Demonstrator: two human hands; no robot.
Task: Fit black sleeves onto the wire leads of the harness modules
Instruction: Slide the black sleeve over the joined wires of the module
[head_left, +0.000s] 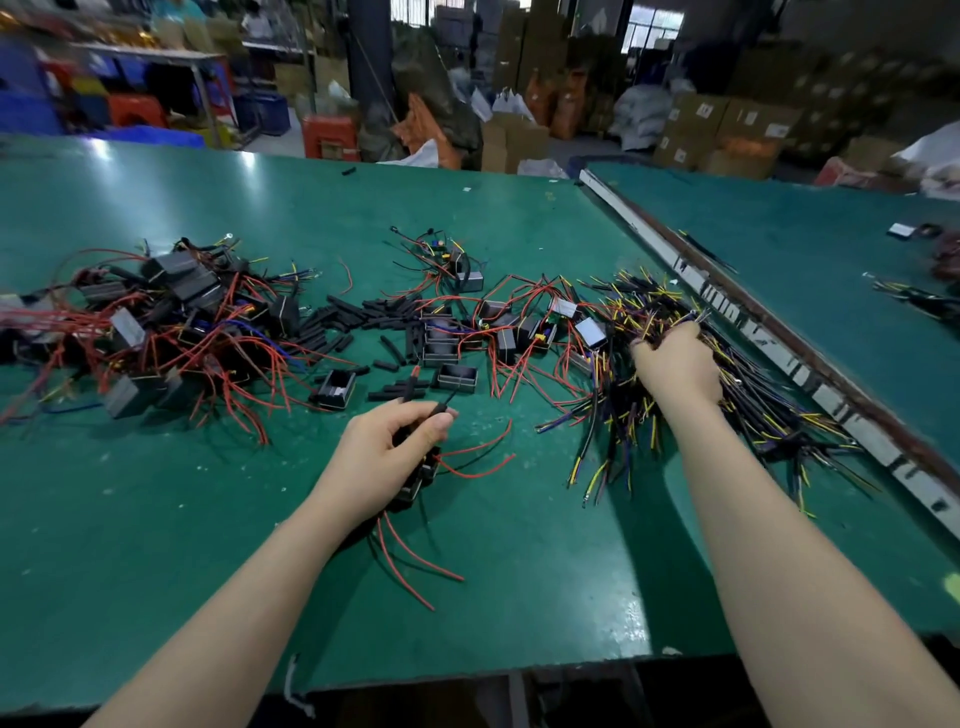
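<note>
Left hand (382, 457) grip on module (415, 480), right hand (675, 364) in wire pile (675, 415)

Green table (156, 519), covered with black boxes and red wires (171, 322), short black tubes (358, 317), yellow-tipped wires (675, 415)

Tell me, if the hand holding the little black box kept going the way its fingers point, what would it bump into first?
Probably the loose black sleeves lying just ahead of the left hand, near an open black housing. Depth is hard to judge, so it might pass above them.
</note>
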